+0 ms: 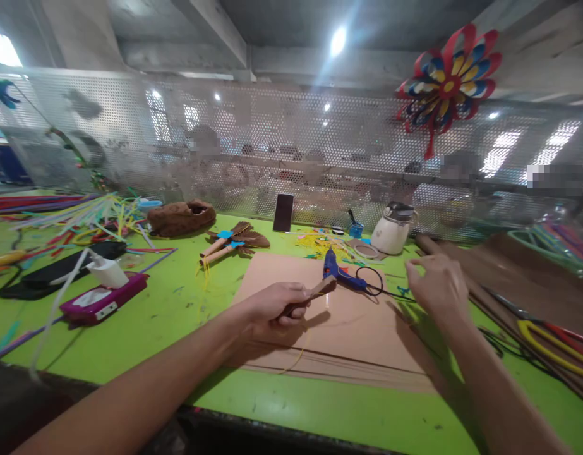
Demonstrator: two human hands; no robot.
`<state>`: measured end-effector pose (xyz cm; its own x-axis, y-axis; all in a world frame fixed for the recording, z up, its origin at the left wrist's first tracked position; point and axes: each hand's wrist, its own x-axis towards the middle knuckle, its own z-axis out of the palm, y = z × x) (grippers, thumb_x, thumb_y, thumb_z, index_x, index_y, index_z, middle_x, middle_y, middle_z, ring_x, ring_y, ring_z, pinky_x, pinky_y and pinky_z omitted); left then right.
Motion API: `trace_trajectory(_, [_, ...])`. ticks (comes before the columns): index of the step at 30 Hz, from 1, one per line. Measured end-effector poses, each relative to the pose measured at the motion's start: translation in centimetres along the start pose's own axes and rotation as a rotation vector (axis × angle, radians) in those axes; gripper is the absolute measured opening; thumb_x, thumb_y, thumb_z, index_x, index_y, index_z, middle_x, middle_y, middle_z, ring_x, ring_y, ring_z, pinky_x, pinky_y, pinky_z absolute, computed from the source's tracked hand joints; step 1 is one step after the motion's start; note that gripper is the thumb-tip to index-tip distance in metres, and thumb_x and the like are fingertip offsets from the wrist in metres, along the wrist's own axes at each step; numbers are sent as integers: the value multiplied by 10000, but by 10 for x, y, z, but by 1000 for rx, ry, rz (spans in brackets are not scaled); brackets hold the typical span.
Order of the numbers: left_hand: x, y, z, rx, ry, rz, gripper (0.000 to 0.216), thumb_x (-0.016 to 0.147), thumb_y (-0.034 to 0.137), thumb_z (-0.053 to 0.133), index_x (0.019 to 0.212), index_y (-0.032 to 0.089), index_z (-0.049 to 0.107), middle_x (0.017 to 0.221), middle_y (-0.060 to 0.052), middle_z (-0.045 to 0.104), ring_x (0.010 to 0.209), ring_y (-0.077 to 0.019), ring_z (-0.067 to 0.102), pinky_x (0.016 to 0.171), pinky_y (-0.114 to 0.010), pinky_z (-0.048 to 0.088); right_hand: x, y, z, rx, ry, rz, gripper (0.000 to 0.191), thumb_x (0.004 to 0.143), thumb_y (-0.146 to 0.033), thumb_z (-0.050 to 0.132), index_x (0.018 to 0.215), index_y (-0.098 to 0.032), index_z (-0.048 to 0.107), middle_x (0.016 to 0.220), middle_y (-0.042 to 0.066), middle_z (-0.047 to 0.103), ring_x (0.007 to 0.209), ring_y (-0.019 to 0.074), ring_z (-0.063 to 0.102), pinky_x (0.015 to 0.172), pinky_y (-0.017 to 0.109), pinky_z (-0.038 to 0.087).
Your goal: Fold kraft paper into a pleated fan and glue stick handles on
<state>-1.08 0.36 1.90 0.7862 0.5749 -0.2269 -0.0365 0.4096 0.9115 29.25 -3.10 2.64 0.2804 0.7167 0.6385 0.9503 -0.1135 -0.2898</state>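
Observation:
My left hand (276,308) is closed around a thin brown stick (317,292) that points up and right over a sheet of brown cardboard (333,328). A blue glue gun (341,273) lies on the cardboard just beyond the stick's tip, its black cord (372,281) looping to the right. My right hand (438,287) hovers above the cardboard's right edge, fingers curled with their tips pinched together; I cannot make out anything between them.
On the green table (187,303): brown feather-like crafts (237,240), a pink wipes pack (102,300), coloured straws (78,218), a dark phone (283,212), a white jar (390,232), long wires and sticks at right (547,335). A perforated screen (272,145) carries a paper pinwheel (447,79).

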Motion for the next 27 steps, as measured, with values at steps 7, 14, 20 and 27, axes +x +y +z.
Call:
trace_trajectory(7, [1,-1,1,235,-39,-13,234,829,342,511,710,173,402,526,68,382,355,-25,263,354,-195,114,-30,-78,-9,564,-435,-438,308,792,-257,539,1094,-227,594,1131,48,604,1054,195,541,887,325,442])
trace_trajectory(14, [1,-7,6,283,-106,-11,319,831,471,479,692,194,404,444,90,316,299,-40,217,320,-206,123,-44,-93,4,838,-662,-248,207,781,-165,511,961,-182,613,940,49,627,887,180,575,804,307,448])
trace_trajectory(20, [-1,-7,12,390,-34,14,287,856,497,429,820,214,404,441,99,318,311,-51,203,329,-204,103,-45,-92,8,953,-684,-23,160,760,-222,552,893,-165,622,850,45,642,814,195,591,767,334,446])
trace_trajectory(27, [0,-8,22,504,63,91,326,832,508,462,796,185,439,526,77,326,425,-58,253,413,-209,188,-51,-96,19,1147,-695,222,103,727,-205,561,773,-153,636,755,35,642,758,184,593,733,327,463])
